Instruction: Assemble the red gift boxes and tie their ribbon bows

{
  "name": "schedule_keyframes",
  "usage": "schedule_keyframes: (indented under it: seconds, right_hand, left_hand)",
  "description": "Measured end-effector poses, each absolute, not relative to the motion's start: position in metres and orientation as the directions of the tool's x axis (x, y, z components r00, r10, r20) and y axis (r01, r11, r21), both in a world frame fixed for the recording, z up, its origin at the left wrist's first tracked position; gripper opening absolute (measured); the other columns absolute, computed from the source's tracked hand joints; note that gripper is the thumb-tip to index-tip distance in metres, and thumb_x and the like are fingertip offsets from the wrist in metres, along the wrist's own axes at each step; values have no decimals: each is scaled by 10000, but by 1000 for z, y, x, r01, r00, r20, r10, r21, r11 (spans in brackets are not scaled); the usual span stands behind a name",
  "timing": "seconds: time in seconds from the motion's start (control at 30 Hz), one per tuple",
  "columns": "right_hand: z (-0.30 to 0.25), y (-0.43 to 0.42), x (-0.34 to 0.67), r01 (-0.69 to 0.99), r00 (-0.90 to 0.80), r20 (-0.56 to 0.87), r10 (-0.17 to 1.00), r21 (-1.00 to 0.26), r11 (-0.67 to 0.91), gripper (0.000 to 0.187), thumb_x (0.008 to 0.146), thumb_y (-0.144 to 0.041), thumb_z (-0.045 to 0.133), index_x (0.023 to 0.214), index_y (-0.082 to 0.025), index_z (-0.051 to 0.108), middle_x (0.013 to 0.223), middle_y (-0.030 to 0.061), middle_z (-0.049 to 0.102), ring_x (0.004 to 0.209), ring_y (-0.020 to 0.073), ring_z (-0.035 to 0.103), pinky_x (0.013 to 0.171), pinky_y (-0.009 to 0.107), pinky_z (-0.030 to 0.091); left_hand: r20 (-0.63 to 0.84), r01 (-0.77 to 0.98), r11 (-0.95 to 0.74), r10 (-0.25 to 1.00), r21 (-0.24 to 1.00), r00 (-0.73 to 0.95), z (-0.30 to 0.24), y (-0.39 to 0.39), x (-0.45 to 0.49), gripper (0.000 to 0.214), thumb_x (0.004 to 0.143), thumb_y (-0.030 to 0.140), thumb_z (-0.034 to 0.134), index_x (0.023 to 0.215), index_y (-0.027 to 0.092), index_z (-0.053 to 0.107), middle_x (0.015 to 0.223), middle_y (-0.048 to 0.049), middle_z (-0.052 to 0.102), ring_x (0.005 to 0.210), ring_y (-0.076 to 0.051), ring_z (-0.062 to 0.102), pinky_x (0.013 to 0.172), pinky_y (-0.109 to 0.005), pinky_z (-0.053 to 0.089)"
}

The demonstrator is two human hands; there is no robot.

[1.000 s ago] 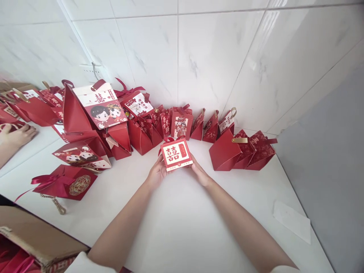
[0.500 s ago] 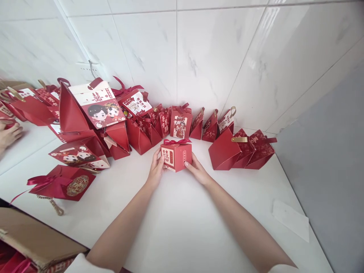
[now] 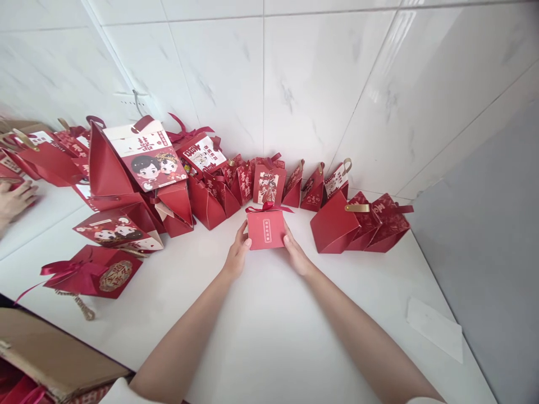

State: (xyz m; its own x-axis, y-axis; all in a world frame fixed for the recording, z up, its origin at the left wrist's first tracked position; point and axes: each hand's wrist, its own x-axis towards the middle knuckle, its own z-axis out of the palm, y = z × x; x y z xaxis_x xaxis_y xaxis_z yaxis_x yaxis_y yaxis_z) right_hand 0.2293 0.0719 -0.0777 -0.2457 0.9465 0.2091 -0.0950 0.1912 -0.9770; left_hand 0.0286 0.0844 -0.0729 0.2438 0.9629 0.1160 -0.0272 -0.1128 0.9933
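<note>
Between my two hands is a small red gift box [image 3: 266, 230] with a dark red ribbon bow on top. A plain red side with a narrow lettered label faces me. My left hand [image 3: 239, 252] grips its left side, thumb at the near lower corner. On the opposite side my right hand [image 3: 295, 251] presses with its thumb at the near right edge. The fingers behind the box are partly hidden. Just behind it stands a red box printed with a figure [image 3: 268, 187], close to the bow.
Several red handled boxes [image 3: 337, 221] stand to the right, and more are piled at left under a large couple-printed box [image 3: 147, 154]. A ribboned box [image 3: 95, 272] lies front left, above an open carton [image 3: 54, 348]. White paper [image 3: 435, 330] lies right. Another person's hand [image 3: 17, 199] shows far left.
The gift box has been turned between my hands. Its double-character side has swung out of sight, and the plain labelled side now faces me.
</note>
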Motion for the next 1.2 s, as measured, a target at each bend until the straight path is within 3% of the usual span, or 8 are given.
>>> schedule_keyframes:
  seconds: [0.2,0.43,0.53,0.63,0.77,0.9,1.03,1.2]
  right_hand:
    - [-82,73,227,-77,-173,258,951,-966,249,646,967,-537,429,1537,-355,188,1606,-36,236,1482,202,211,1219,417,179]
    - [-80,74,227,-83,-176,284,942,-958,274,634,976,-519,422,1539,-344,189,1606,-27,238,1485,197,200,1217,415,184]
    - [-81,72,229,-74,-199,294,935,-956,285,604,986,-530,371,1536,-351,197,1609,-12,228,1440,233,309,1145,439,340]
    - [-84,69,229,-14,-194,358,913,-932,363,611,962,-526,435,1520,-357,251,1616,9,200,1407,274,365,1020,439,472]
    - [-81,66,226,146,-75,479,875,-862,485,700,890,-445,607,1504,-333,291,1602,47,239,1463,290,254,1034,446,462]
    - [-76,64,224,213,36,534,845,-830,515,743,879,-390,631,1510,-286,252,1564,97,317,1416,278,355,1111,478,384]
    - [-77,63,224,274,73,534,842,-823,498,743,862,-395,649,1491,-256,281,1527,119,369,1388,286,392,1119,496,374]
    - [-78,64,224,274,66,517,854,-832,482,726,864,-418,643,1477,-246,294,1516,131,375,1376,284,406,1096,490,403]
  left_hand:
    - [120,6,-124,971,992,207,-78,86,27,697,926,557,427,1510,206,280,1305,-115,591,1229,-285,540,1080,-429,369]
    - [102,-3,-104,972,995,210,-77,89,28,690,908,580,434,1494,234,316,1448,-107,493,1293,-289,494,1077,-432,377]
    - [63,-19,-60,978,998,198,-74,90,29,666,899,608,421,1483,305,317,1549,-70,362,1311,-298,472,969,-424,476]
    - [-58,-183,94,980,979,190,-66,88,30,679,895,638,392,1486,318,287,1518,-80,411,1246,-297,537,909,-429,517]
    - [-230,-384,395,883,835,408,-52,81,32,734,908,655,319,1486,202,316,1340,-162,584,1123,-301,630,937,-455,505]
    - [-281,-412,597,743,688,608,-44,72,36,729,919,614,343,1477,144,346,1264,-190,627,1058,-296,670,960,-440,496]
    - [-303,-430,660,703,616,644,-43,71,38,739,923,604,340,1484,124,331,1240,-195,636,1039,-292,681,951,-422,506]
    - [-317,-416,670,693,615,647,-43,73,36,731,925,588,334,1474,105,346,1237,-203,638,1060,-298,673,947,-422,510]
